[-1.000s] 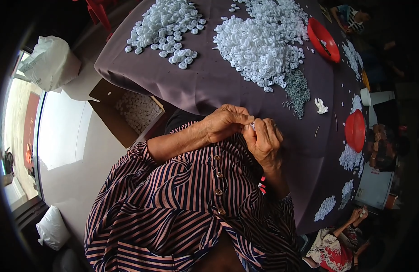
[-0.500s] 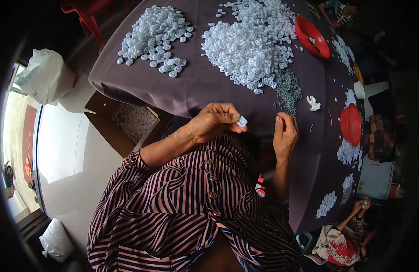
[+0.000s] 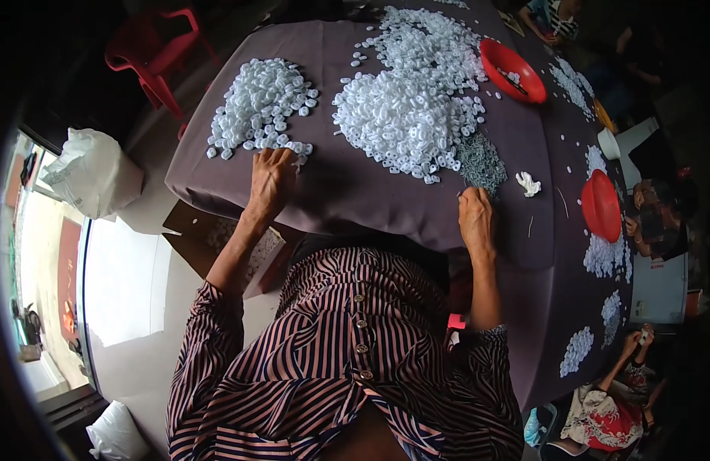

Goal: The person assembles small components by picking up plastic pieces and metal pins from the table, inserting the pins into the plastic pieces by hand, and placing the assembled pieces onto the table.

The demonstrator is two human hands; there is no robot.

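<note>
the left hand (image 3: 272, 178) rests fingers spread at the near edge of the small white pile (image 3: 261, 106), as if dropping a piece, while the right hand (image 3: 475, 215), fingers pinched together, picks at the grey pins (image 3: 481, 160) on the table (image 3: 355, 192).

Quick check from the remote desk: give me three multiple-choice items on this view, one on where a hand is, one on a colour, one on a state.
1. Where is the left hand?
A. at the small white pile's near edge
B. in a bowl
C. on the chair

2. What colour is the far bowl?
A. blue
B. red
C. green

3. What is the right hand doing?
A. raised in the air
B. down on the cloth by the grey heap
C. gripping a bag

Key: 1 A, its fingers meet the small white pile. 2 B, its rim is plainly red. 3 B, it rests beside the grey heap.
</note>
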